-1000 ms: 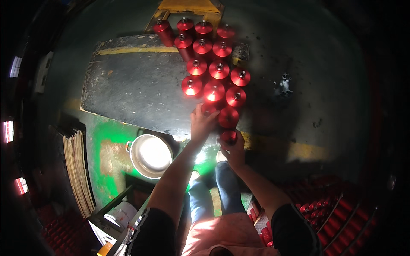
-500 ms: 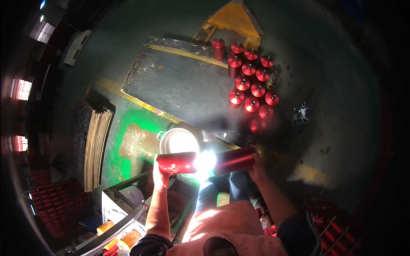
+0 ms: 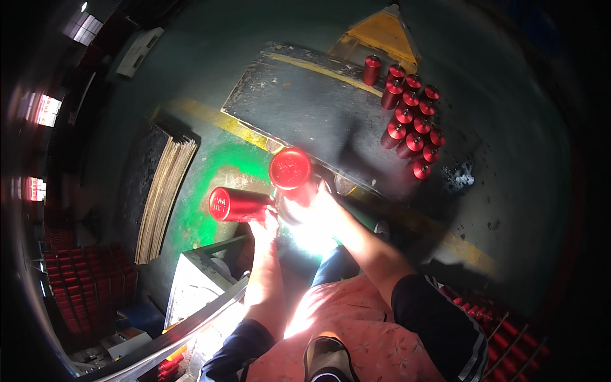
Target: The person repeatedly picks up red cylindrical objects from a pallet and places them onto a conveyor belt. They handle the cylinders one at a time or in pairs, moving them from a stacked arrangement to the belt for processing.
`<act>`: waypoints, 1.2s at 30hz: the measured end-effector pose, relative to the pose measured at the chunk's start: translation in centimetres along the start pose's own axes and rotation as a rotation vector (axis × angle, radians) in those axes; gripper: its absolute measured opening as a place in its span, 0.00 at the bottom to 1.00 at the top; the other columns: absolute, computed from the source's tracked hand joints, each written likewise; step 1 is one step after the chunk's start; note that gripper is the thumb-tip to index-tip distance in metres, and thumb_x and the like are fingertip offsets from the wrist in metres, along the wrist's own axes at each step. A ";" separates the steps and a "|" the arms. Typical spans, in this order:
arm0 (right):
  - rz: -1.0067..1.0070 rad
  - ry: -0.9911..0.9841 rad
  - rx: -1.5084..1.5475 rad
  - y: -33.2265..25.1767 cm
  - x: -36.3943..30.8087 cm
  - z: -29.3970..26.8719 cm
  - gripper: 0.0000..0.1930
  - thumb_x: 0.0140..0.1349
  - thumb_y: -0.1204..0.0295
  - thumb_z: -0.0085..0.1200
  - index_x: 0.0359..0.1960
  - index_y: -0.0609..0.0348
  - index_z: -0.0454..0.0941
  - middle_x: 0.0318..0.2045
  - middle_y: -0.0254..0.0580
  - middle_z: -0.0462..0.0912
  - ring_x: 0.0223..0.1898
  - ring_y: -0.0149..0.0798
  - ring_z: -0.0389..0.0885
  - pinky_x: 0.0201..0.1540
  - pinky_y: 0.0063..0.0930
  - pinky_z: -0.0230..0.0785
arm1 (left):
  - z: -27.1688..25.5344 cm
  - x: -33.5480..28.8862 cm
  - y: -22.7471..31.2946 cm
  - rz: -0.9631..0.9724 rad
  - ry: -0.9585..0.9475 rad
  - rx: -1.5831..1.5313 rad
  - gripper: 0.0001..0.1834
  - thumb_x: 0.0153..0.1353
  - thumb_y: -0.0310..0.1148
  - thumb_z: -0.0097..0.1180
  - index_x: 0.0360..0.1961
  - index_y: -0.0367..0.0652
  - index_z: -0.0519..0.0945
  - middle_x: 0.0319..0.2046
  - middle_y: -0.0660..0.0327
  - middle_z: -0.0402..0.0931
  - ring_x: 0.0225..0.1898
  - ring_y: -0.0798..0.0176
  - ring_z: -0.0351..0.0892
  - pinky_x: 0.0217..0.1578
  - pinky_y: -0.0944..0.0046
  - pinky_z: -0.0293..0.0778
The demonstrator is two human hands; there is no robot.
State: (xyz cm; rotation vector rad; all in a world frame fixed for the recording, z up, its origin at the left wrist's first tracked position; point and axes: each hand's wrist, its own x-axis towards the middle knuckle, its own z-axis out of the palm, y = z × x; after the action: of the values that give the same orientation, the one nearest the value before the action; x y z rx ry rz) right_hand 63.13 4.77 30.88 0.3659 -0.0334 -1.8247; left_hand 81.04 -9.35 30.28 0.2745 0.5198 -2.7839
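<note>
Left hand [image 3: 265, 224] and right hand [image 3: 325, 205] each have fingers curled round a red cylinder [image 3: 240, 205], presumably rigid, slick, best held mid-body.

V. dim o/all; blown-out glare nr R fingers [image 3: 324, 189]; pic edges dark, warped.

left hand [image 3: 267, 223]: gripping | right hand [image 3: 324, 202]: gripping | right forearm [image 3: 375, 253]: slanting leftward

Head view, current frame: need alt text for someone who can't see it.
A person's left hand holds a red canister sideways, while the right hand holds a second red canister with its round end toward the camera. Beyond, more red canisters stand clustered at the right end of a dark platform, near a yellow frame.
</note>
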 end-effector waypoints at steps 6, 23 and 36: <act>0.016 0.070 -0.017 2.9 2.5 1.7 0.27 0.73 0.50 0.37 0.62 0.55 0.69 0.62 0.42 0.73 0.63 0.43 0.69 0.67 0.50 0.59 | 0.9 -0.6 2.5 0.074 0.071 0.077 0.32 0.56 0.53 0.63 0.58 0.48 0.75 0.59 0.50 0.70 0.48 0.52 0.77 0.43 0.58 0.83; -0.054 0.126 -0.066 4.7 1.8 5.3 0.23 0.72 0.54 0.40 0.59 0.56 0.72 0.58 0.43 0.77 0.59 0.45 0.74 0.62 0.50 0.67 | 3.2 -0.1 1.7 0.214 0.290 0.209 0.28 0.62 0.53 0.56 0.57 0.45 0.75 0.50 0.52 0.77 0.44 0.54 0.78 0.38 0.62 0.85; -0.182 0.009 -0.511 5.0 -16.7 7.6 0.21 0.72 0.57 0.43 0.56 0.56 0.75 0.55 0.45 0.80 0.56 0.46 0.78 0.59 0.51 0.73 | 4.5 -13.5 -7.5 0.187 0.187 0.225 0.27 0.63 0.51 0.57 0.56 0.43 0.75 0.49 0.55 0.77 0.48 0.54 0.77 0.46 0.57 0.81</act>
State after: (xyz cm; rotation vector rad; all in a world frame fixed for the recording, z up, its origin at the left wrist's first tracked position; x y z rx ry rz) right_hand 69.71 17.82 42.98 0.0133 0.4778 -1.9310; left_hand 90.68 -0.98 40.02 0.6044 0.2068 -2.6465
